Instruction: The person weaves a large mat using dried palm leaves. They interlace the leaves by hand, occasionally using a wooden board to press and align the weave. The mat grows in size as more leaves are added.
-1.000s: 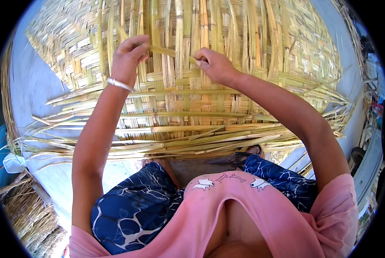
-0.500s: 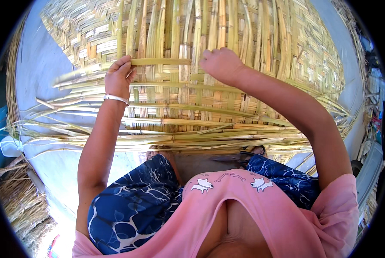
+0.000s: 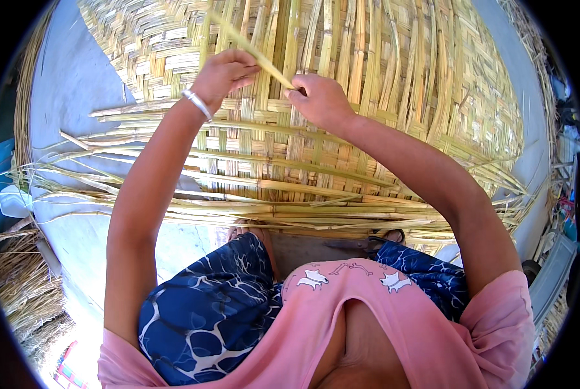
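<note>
Head view, near edge first: loose strips (image 3: 251, 209) lie crosswise at six o'clock, unwoven, too many to count. Above them the mat (image 3: 393, 84) looks well along, tight weave filling the far half toward twelve and one o'clock, open upright strips in between left to cross. Two hands up there: left hand (image 3: 222, 74) pinches one thin strip (image 3: 254, 48), one silver bangle (image 3: 198, 104) on its wrist; right hand (image 3: 319, 97) grips that same strip's lower end against the mat.
</note>
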`<state>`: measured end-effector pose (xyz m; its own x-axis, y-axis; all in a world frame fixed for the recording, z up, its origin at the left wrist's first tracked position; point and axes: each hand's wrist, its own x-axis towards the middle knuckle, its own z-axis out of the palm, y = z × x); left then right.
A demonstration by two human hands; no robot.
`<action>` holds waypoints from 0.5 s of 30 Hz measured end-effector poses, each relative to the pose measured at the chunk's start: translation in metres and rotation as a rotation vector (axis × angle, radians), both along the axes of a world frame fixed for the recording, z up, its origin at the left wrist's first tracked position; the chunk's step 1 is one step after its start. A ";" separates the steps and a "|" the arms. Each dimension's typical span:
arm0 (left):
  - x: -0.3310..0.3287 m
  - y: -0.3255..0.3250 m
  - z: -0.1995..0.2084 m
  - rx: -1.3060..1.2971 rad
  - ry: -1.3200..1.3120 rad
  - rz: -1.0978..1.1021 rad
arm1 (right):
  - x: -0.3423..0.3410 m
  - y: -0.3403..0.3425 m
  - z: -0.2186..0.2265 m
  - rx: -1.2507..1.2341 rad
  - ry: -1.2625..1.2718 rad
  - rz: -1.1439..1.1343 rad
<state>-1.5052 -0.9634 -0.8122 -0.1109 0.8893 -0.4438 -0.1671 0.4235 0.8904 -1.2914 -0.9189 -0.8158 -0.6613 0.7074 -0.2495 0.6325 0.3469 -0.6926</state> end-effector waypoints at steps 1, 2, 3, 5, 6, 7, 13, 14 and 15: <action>0.006 0.010 -0.005 -0.047 0.086 -0.028 | 0.001 0.000 -0.003 -0.008 0.024 -0.052; 0.007 0.019 -0.013 -0.098 0.170 -0.054 | 0.001 0.000 -0.004 -0.042 0.049 -0.096; 0.005 0.025 -0.022 -0.079 0.320 -0.119 | 0.002 -0.003 -0.005 -0.077 0.074 -0.139; 0.001 0.040 -0.038 -0.037 0.621 -0.255 | 0.004 -0.005 -0.008 -0.135 0.124 -0.208; -0.003 0.047 -0.041 0.007 0.718 -0.331 | 0.006 -0.007 -0.011 -0.159 0.149 -0.234; -0.004 0.049 -0.045 -0.058 0.662 -0.314 | 0.007 -0.008 -0.013 -0.182 0.174 -0.259; 0.005 0.069 -0.022 -0.270 0.652 -0.403 | 0.011 -0.007 -0.012 -0.187 0.247 -0.282; 0.011 0.069 -0.021 -0.230 0.755 -0.406 | 0.012 -0.007 -0.012 -0.184 0.256 -0.281; 0.011 0.071 -0.021 -0.262 0.717 -0.429 | 0.012 -0.007 -0.013 -0.181 0.265 -0.280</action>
<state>-1.4938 -0.8925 -0.8328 -0.1207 0.7972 -0.5915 0.6162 0.5274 0.5850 -1.2794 -0.9260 -0.8288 -0.5076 0.8292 -0.2340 0.4771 0.0444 -0.8777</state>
